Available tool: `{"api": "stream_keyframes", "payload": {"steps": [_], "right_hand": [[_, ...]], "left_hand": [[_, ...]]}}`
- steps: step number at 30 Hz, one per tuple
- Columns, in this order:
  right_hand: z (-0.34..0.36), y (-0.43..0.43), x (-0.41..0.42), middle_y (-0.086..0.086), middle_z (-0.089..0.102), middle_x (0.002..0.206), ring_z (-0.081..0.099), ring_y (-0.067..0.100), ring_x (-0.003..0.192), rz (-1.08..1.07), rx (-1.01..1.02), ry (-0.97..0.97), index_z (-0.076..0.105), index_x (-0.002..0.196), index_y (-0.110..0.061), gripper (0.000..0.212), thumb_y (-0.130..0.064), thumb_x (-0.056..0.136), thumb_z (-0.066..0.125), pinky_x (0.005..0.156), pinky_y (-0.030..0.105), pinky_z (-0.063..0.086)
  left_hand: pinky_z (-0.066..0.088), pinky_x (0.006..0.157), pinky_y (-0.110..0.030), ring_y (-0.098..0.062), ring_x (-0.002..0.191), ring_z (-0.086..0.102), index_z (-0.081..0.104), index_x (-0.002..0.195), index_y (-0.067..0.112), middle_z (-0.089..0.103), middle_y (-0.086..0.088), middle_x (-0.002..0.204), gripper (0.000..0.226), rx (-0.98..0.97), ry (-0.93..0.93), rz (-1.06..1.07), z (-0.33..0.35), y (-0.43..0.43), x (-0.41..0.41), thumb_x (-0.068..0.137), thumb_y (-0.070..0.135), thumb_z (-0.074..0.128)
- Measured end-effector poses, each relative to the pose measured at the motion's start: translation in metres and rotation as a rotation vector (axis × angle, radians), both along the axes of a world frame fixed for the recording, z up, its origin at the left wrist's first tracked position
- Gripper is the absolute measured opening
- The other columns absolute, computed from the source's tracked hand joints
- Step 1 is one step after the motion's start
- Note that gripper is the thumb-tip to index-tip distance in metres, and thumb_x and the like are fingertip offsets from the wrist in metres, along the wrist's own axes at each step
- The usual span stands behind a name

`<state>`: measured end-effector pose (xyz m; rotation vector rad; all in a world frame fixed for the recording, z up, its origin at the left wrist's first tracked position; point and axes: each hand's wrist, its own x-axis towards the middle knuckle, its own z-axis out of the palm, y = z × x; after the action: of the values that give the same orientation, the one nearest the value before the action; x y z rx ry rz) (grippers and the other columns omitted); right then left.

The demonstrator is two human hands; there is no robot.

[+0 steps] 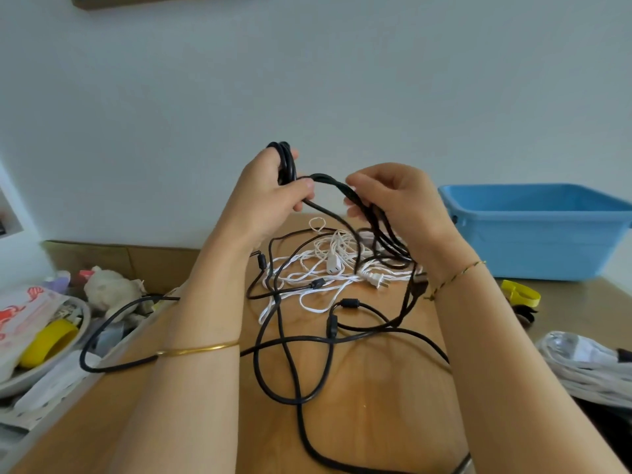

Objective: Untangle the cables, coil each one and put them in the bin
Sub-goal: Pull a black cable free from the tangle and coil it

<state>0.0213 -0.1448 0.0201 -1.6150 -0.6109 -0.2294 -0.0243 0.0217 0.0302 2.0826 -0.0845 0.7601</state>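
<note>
Both hands are raised above the wooden table [369,398]. My left hand [270,189] grips a few loops of thick black cable [286,162] that stick up past its fingers. My right hand [393,196] holds the same black cable bundle where it arches across between the hands. From there the black cable [290,354] hangs down and sprawls in loose loops over the table. A tangled white cable [328,265] with a two-pin plug [376,278] lies under it. The blue bin [533,230] stands at the right rear of the table.
At the left edge is a tray of clutter with a yellow roll [48,342], a plush toy [109,289] and packets. Yellow and black straps [521,295] lie in front of the bin. A bundled white cable in plastic [588,367] rests at the right.
</note>
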Motion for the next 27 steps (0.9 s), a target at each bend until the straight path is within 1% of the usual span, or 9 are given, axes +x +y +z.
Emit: {"api": "stream_keyframes", "payload": {"steps": [2, 5, 8, 11, 14, 18, 21, 24, 27], "right_hand": [[0.002, -0.004, 0.004, 0.005, 0.071, 0.085, 0.066, 0.009, 0.074, -0.148, 0.015, -0.076, 0.068, 0.094, -0.011, 0.015, -0.02, 0.093, 0.057, 0.075, 0.024, 0.054], [0.003, -0.011, 0.008, -0.004, 0.066, 0.089, 0.06, 0.011, 0.083, -0.312, -0.019, -0.172, 0.064, 0.094, -0.014, 0.013, -0.025, 0.092, 0.057, 0.073, 0.022, 0.047], [0.001, -0.012, 0.009, -0.002, 0.063, 0.095, 0.058, 0.012, 0.086, -0.382, -0.077, -0.229, 0.062, 0.093, -0.017, 0.014, -0.028, 0.084, 0.064, 0.075, 0.028, 0.048], [-0.003, -0.011, 0.013, 0.002, 0.062, 0.097, 0.064, 0.017, 0.078, -0.347, -0.218, -0.132, 0.058, 0.104, -0.017, 0.021, -0.026, 0.086, 0.063, 0.072, 0.033, 0.054], [-0.013, -0.01, 0.018, 0.004, 0.06, 0.103, 0.067, 0.02, 0.076, -0.321, -0.436, -0.018, 0.05, 0.12, -0.014, 0.035, -0.025, 0.088, 0.062, 0.076, 0.039, 0.057], [-0.019, -0.015, 0.024, 0.003, 0.053, 0.11, 0.06, 0.024, 0.093, -0.344, -0.539, 0.042, 0.046, 0.128, -0.013, 0.047, -0.02, 0.085, 0.066, 0.083, 0.039, 0.053], [-0.022, -0.022, 0.026, 0.005, 0.059, 0.11, 0.057, 0.022, 0.096, -0.338, -0.708, 0.046, 0.056, 0.12, -0.013, 0.039, -0.018, 0.084, 0.067, 0.085, 0.036, 0.051], [-0.027, -0.022, 0.029, 0.005, 0.067, 0.101, 0.06, 0.021, 0.092, -0.364, -0.735, 0.017, 0.066, 0.092, -0.015, 0.008, -0.012, 0.086, 0.061, 0.084, 0.037, 0.053], [-0.029, -0.02, 0.032, 0.007, 0.069, 0.093, 0.061, 0.021, 0.082, -0.41, -0.726, 0.0, 0.067, 0.084, -0.015, 0.013, -0.009, 0.086, 0.056, 0.075, 0.034, 0.053]], "left_hand": [[0.045, 0.069, -0.009, -0.006, 0.069, 0.059, 0.051, 0.11, 0.012, 0.064, -0.006, 0.108, 0.023, -0.024, -0.06, 0.094, 0.002, 0.001, 0.001, 0.088, 0.012, 0.06], [0.043, 0.063, -0.006, -0.004, 0.068, 0.055, 0.055, 0.106, 0.006, 0.063, -0.022, 0.103, 0.02, -0.092, -0.125, 0.175, 0.002, 0.005, 0.002, 0.087, 0.011, 0.059], [0.048, 0.07, -0.021, -0.007, 0.063, 0.055, 0.05, 0.084, 0.019, 0.063, -0.025, 0.095, 0.013, -0.176, -0.152, 0.215, 0.001, 0.004, 0.004, 0.084, 0.009, 0.06], [0.049, 0.072, -0.029, -0.006, 0.059, 0.055, 0.058, 0.091, -0.005, 0.058, -0.012, 0.078, 0.015, -0.267, -0.151, 0.243, 0.0, 0.004, 0.008, 0.082, 0.008, 0.06], [0.049, 0.077, -0.033, -0.012, 0.06, 0.051, 0.054, 0.076, 0.008, 0.058, -0.009, 0.075, 0.011, -0.397, -0.161, 0.191, 0.002, -0.001, 0.006, 0.086, 0.005, 0.058], [0.045, 0.061, -0.02, -0.011, 0.057, 0.05, 0.05, 0.076, 0.01, 0.06, -0.01, 0.077, 0.017, -0.609, -0.218, 0.108, 0.007, -0.002, 0.004, 0.088, -0.001, 0.055], [0.047, 0.06, -0.019, -0.007, 0.046, 0.047, 0.052, 0.086, 0.0, 0.061, -0.008, 0.072, 0.006, -0.811, -0.267, 0.033, 0.01, 0.004, 0.005, 0.091, -0.003, 0.052], [0.05, 0.065, -0.021, -0.007, 0.047, 0.046, 0.053, 0.077, 0.004, 0.059, -0.007, 0.073, 0.017, -0.852, -0.305, 0.02, 0.011, 0.007, 0.004, 0.092, -0.004, 0.05], [0.049, 0.063, -0.02, -0.008, 0.048, 0.047, 0.05, 0.078, 0.005, 0.06, -0.007, 0.073, 0.016, -0.808, -0.295, 0.039, 0.009, 0.008, 0.004, 0.091, -0.004, 0.051]]}}
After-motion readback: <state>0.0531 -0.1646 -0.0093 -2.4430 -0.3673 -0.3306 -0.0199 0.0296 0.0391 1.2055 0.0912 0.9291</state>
